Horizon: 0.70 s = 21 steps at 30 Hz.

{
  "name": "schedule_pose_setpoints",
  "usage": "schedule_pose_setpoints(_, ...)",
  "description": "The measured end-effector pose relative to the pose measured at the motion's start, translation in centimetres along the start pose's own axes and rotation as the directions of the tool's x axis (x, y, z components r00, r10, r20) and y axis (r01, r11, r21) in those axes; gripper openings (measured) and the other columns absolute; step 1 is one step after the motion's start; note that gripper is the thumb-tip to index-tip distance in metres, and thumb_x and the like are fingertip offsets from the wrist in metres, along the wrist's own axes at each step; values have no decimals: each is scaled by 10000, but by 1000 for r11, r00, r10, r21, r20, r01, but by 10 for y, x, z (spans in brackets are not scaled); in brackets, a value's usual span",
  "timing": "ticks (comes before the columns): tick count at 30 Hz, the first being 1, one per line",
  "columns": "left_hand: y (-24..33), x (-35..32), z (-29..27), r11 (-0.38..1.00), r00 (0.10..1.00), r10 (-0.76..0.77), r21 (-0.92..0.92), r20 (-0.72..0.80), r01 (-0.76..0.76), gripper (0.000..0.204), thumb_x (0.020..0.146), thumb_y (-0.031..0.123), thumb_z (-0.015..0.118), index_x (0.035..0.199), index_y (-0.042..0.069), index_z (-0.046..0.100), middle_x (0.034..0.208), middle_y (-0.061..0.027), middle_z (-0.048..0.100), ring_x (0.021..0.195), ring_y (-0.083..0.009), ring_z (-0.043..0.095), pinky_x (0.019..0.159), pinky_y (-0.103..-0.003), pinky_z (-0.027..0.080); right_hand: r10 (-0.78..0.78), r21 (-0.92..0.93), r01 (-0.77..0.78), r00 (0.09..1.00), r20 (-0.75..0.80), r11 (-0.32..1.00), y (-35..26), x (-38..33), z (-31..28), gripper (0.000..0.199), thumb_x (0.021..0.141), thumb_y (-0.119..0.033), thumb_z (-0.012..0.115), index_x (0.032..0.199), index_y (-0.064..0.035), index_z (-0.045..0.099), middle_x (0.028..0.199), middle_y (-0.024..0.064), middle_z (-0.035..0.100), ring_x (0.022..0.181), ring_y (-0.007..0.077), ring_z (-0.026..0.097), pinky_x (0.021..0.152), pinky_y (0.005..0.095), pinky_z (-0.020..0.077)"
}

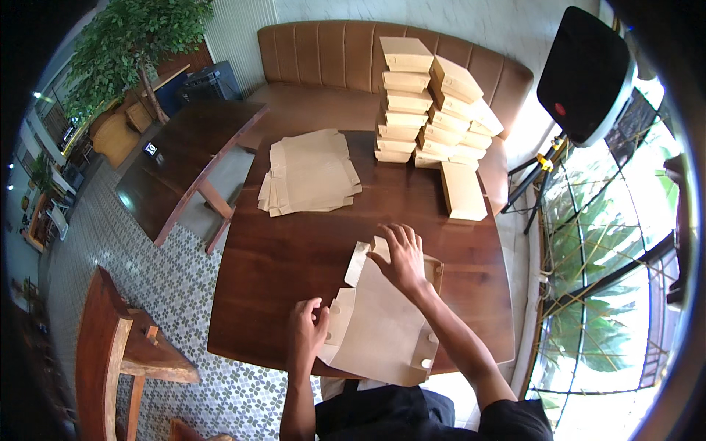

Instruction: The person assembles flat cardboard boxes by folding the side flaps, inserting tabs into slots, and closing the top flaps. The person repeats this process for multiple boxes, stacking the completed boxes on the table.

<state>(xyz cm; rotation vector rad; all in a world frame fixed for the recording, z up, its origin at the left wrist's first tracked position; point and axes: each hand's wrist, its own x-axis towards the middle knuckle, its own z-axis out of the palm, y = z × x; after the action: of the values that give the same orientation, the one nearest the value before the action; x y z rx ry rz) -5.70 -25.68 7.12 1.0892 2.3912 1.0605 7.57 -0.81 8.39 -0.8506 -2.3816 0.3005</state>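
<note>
The right hand (pixel 403 259) spreads loosely over the far end of a brown carton (pixel 386 323). The left hand (pixel 307 329) curls by its left flap (pixel 339 316); gripping, I can't tell.

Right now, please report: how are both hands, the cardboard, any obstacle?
Left hand at left flap, right hand at far end. Cardboard sheet open on table. Stacked boxes beyond, apart from it.
</note>
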Motion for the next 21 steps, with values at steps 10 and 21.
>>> schedule_pose_setpoints(10, 24, -12, 18, 977, 987, 29, -212, 156, 5, 330, 1005, 275, 742, 1199, 8, 749, 1071, -171, 742, 1054, -373, 691, 959, -495, 536, -78, 164, 36, 964, 256, 986, -9, -115, -16, 544, 1005, -272, 729, 1489, -51, 615, 1623, 231, 494, 1539, 430, 420, 1290, 529, 333)
schedule_pose_setpoints(21, 51, -44, 54, 864, 871, 364, 228, 331, -448, 820, 1096, 526, 544, 1604, -98, 386, 1701, -298, 349, 1609, -414, 307, 1298, -568, 265, -254, 427, 112, 922, 292, 897, 28, -59, 17, 546, 1016, -159, 683, 1543, -66, 573, 1653, 216, 470, 1582, 390, 376, 1324, 551, 263)
